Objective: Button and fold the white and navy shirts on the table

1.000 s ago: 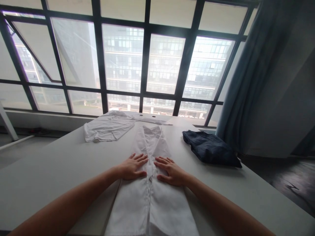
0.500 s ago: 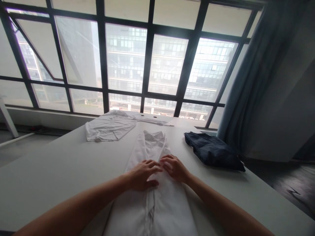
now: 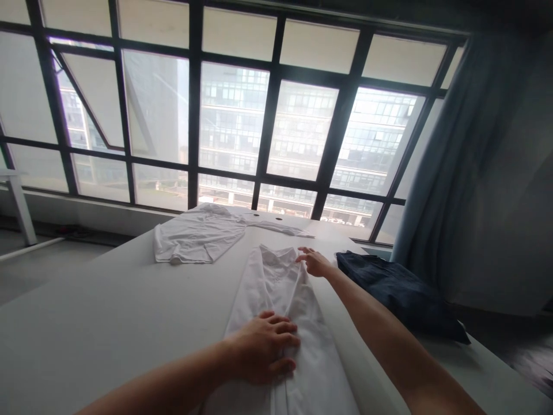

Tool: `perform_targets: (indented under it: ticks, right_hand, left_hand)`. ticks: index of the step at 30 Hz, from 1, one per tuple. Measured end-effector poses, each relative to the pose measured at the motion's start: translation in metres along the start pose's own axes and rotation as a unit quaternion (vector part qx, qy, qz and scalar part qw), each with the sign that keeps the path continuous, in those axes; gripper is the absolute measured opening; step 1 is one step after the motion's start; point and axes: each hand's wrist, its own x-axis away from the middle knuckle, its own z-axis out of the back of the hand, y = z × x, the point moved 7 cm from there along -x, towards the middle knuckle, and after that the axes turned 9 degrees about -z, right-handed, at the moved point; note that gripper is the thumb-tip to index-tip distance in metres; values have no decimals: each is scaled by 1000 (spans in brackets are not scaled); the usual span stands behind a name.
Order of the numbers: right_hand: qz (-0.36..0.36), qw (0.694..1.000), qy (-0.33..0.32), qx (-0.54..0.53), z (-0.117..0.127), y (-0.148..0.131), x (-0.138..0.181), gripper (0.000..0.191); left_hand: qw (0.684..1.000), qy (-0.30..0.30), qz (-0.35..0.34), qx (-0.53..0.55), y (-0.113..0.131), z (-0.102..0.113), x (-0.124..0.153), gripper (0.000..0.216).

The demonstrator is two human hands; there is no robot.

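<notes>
A white collared shirt [image 3: 253, 288], folded into a long narrow strip, lies on the table in front of me with its collar end away from me. My left hand [image 3: 265, 346] rests flat on the middle of the shirt, fingers spread and holding nothing. At the shirt's upper right edge, beside the collar, is my right hand [image 3: 314, 262]. Its fingers are stretched out and apart, with nothing visible between them. Whether its fingertips touch the cloth I cannot tell.
Another white garment [image 3: 199, 233] lies spread at the table's far left, one sleeve reaching right. Folded dark blue clothing [image 3: 397, 294] sits to the right, close to my right forearm. The white table [image 3: 129, 323] ends before large windows; a grey-blue curtain [image 3: 458, 173] hangs at right.
My right hand has moved from the shirt's middle up to the collar's right side. My left hand stays on the shirt, now lying flatter. The view has shifted slightly.
</notes>
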Motion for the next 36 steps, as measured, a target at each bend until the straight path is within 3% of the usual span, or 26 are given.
perform_targets:
  ticks: [5, 11, 17, 22, 24, 29, 32, 36]
  right_hand:
    - [5, 995, -45, 91, -4, 2, -27, 35]
    - [-33, 991, -57, 115, -18, 3, -59, 19]
    - [-117, 985, -8, 128, -27, 5, -62, 26]
    - [-277, 955, 82, 72, -25, 20, -36, 37]
    - [-297, 950, 89, 28, -25, 17, -22, 40]
    - [-220, 972, 70, -51, -20, -21, 30, 50]
    - [-163, 983, -15, -79, -32, -54, 69, 65]
    - [-155, 976, -108, -107, -48, -80, 102, 77]
  left_hand:
    - [1000, -3, 0, 2, -3, 1, -1, 43]
    - [1000, 1, -14, -20, -5, 0, -5, 44]
    - [999, -7, -12, -31, -5, -2, -5, 43]
    - [999, -6, -11, -39, -5, -3, -4, 43]
    - [999, -9, -11, -43, -4, -3, -4, 43]
    - [998, -10, -14, -56, -1, 0, -4, 42]
    - [998, -6, -16, -59, 2, 3, -2, 40]
    - [998, -10, -8, -60, 3, 2, -2, 39]
